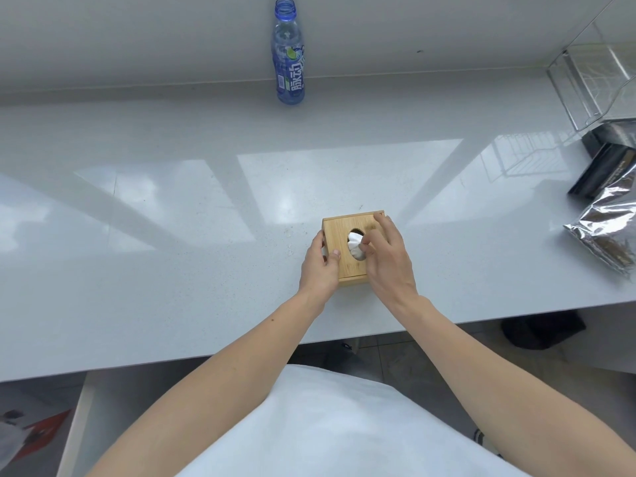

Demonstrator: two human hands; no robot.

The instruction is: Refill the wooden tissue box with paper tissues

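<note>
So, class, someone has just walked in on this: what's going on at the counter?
A person stands at a white counter working on a wooden tissue box. The left hand steadies the box's left side, thumb on its top. The right hand pinches the white tissue poking out of the oval opening. A blue bottle stands at the back, apart from the box.

Blue plastic bottle (pixel 289 53) at the back of the counter: label shows large white Chinese characters "脉动". Smaller print unreadable. Dark packet (pixel 600 170) text illegible.
</note>
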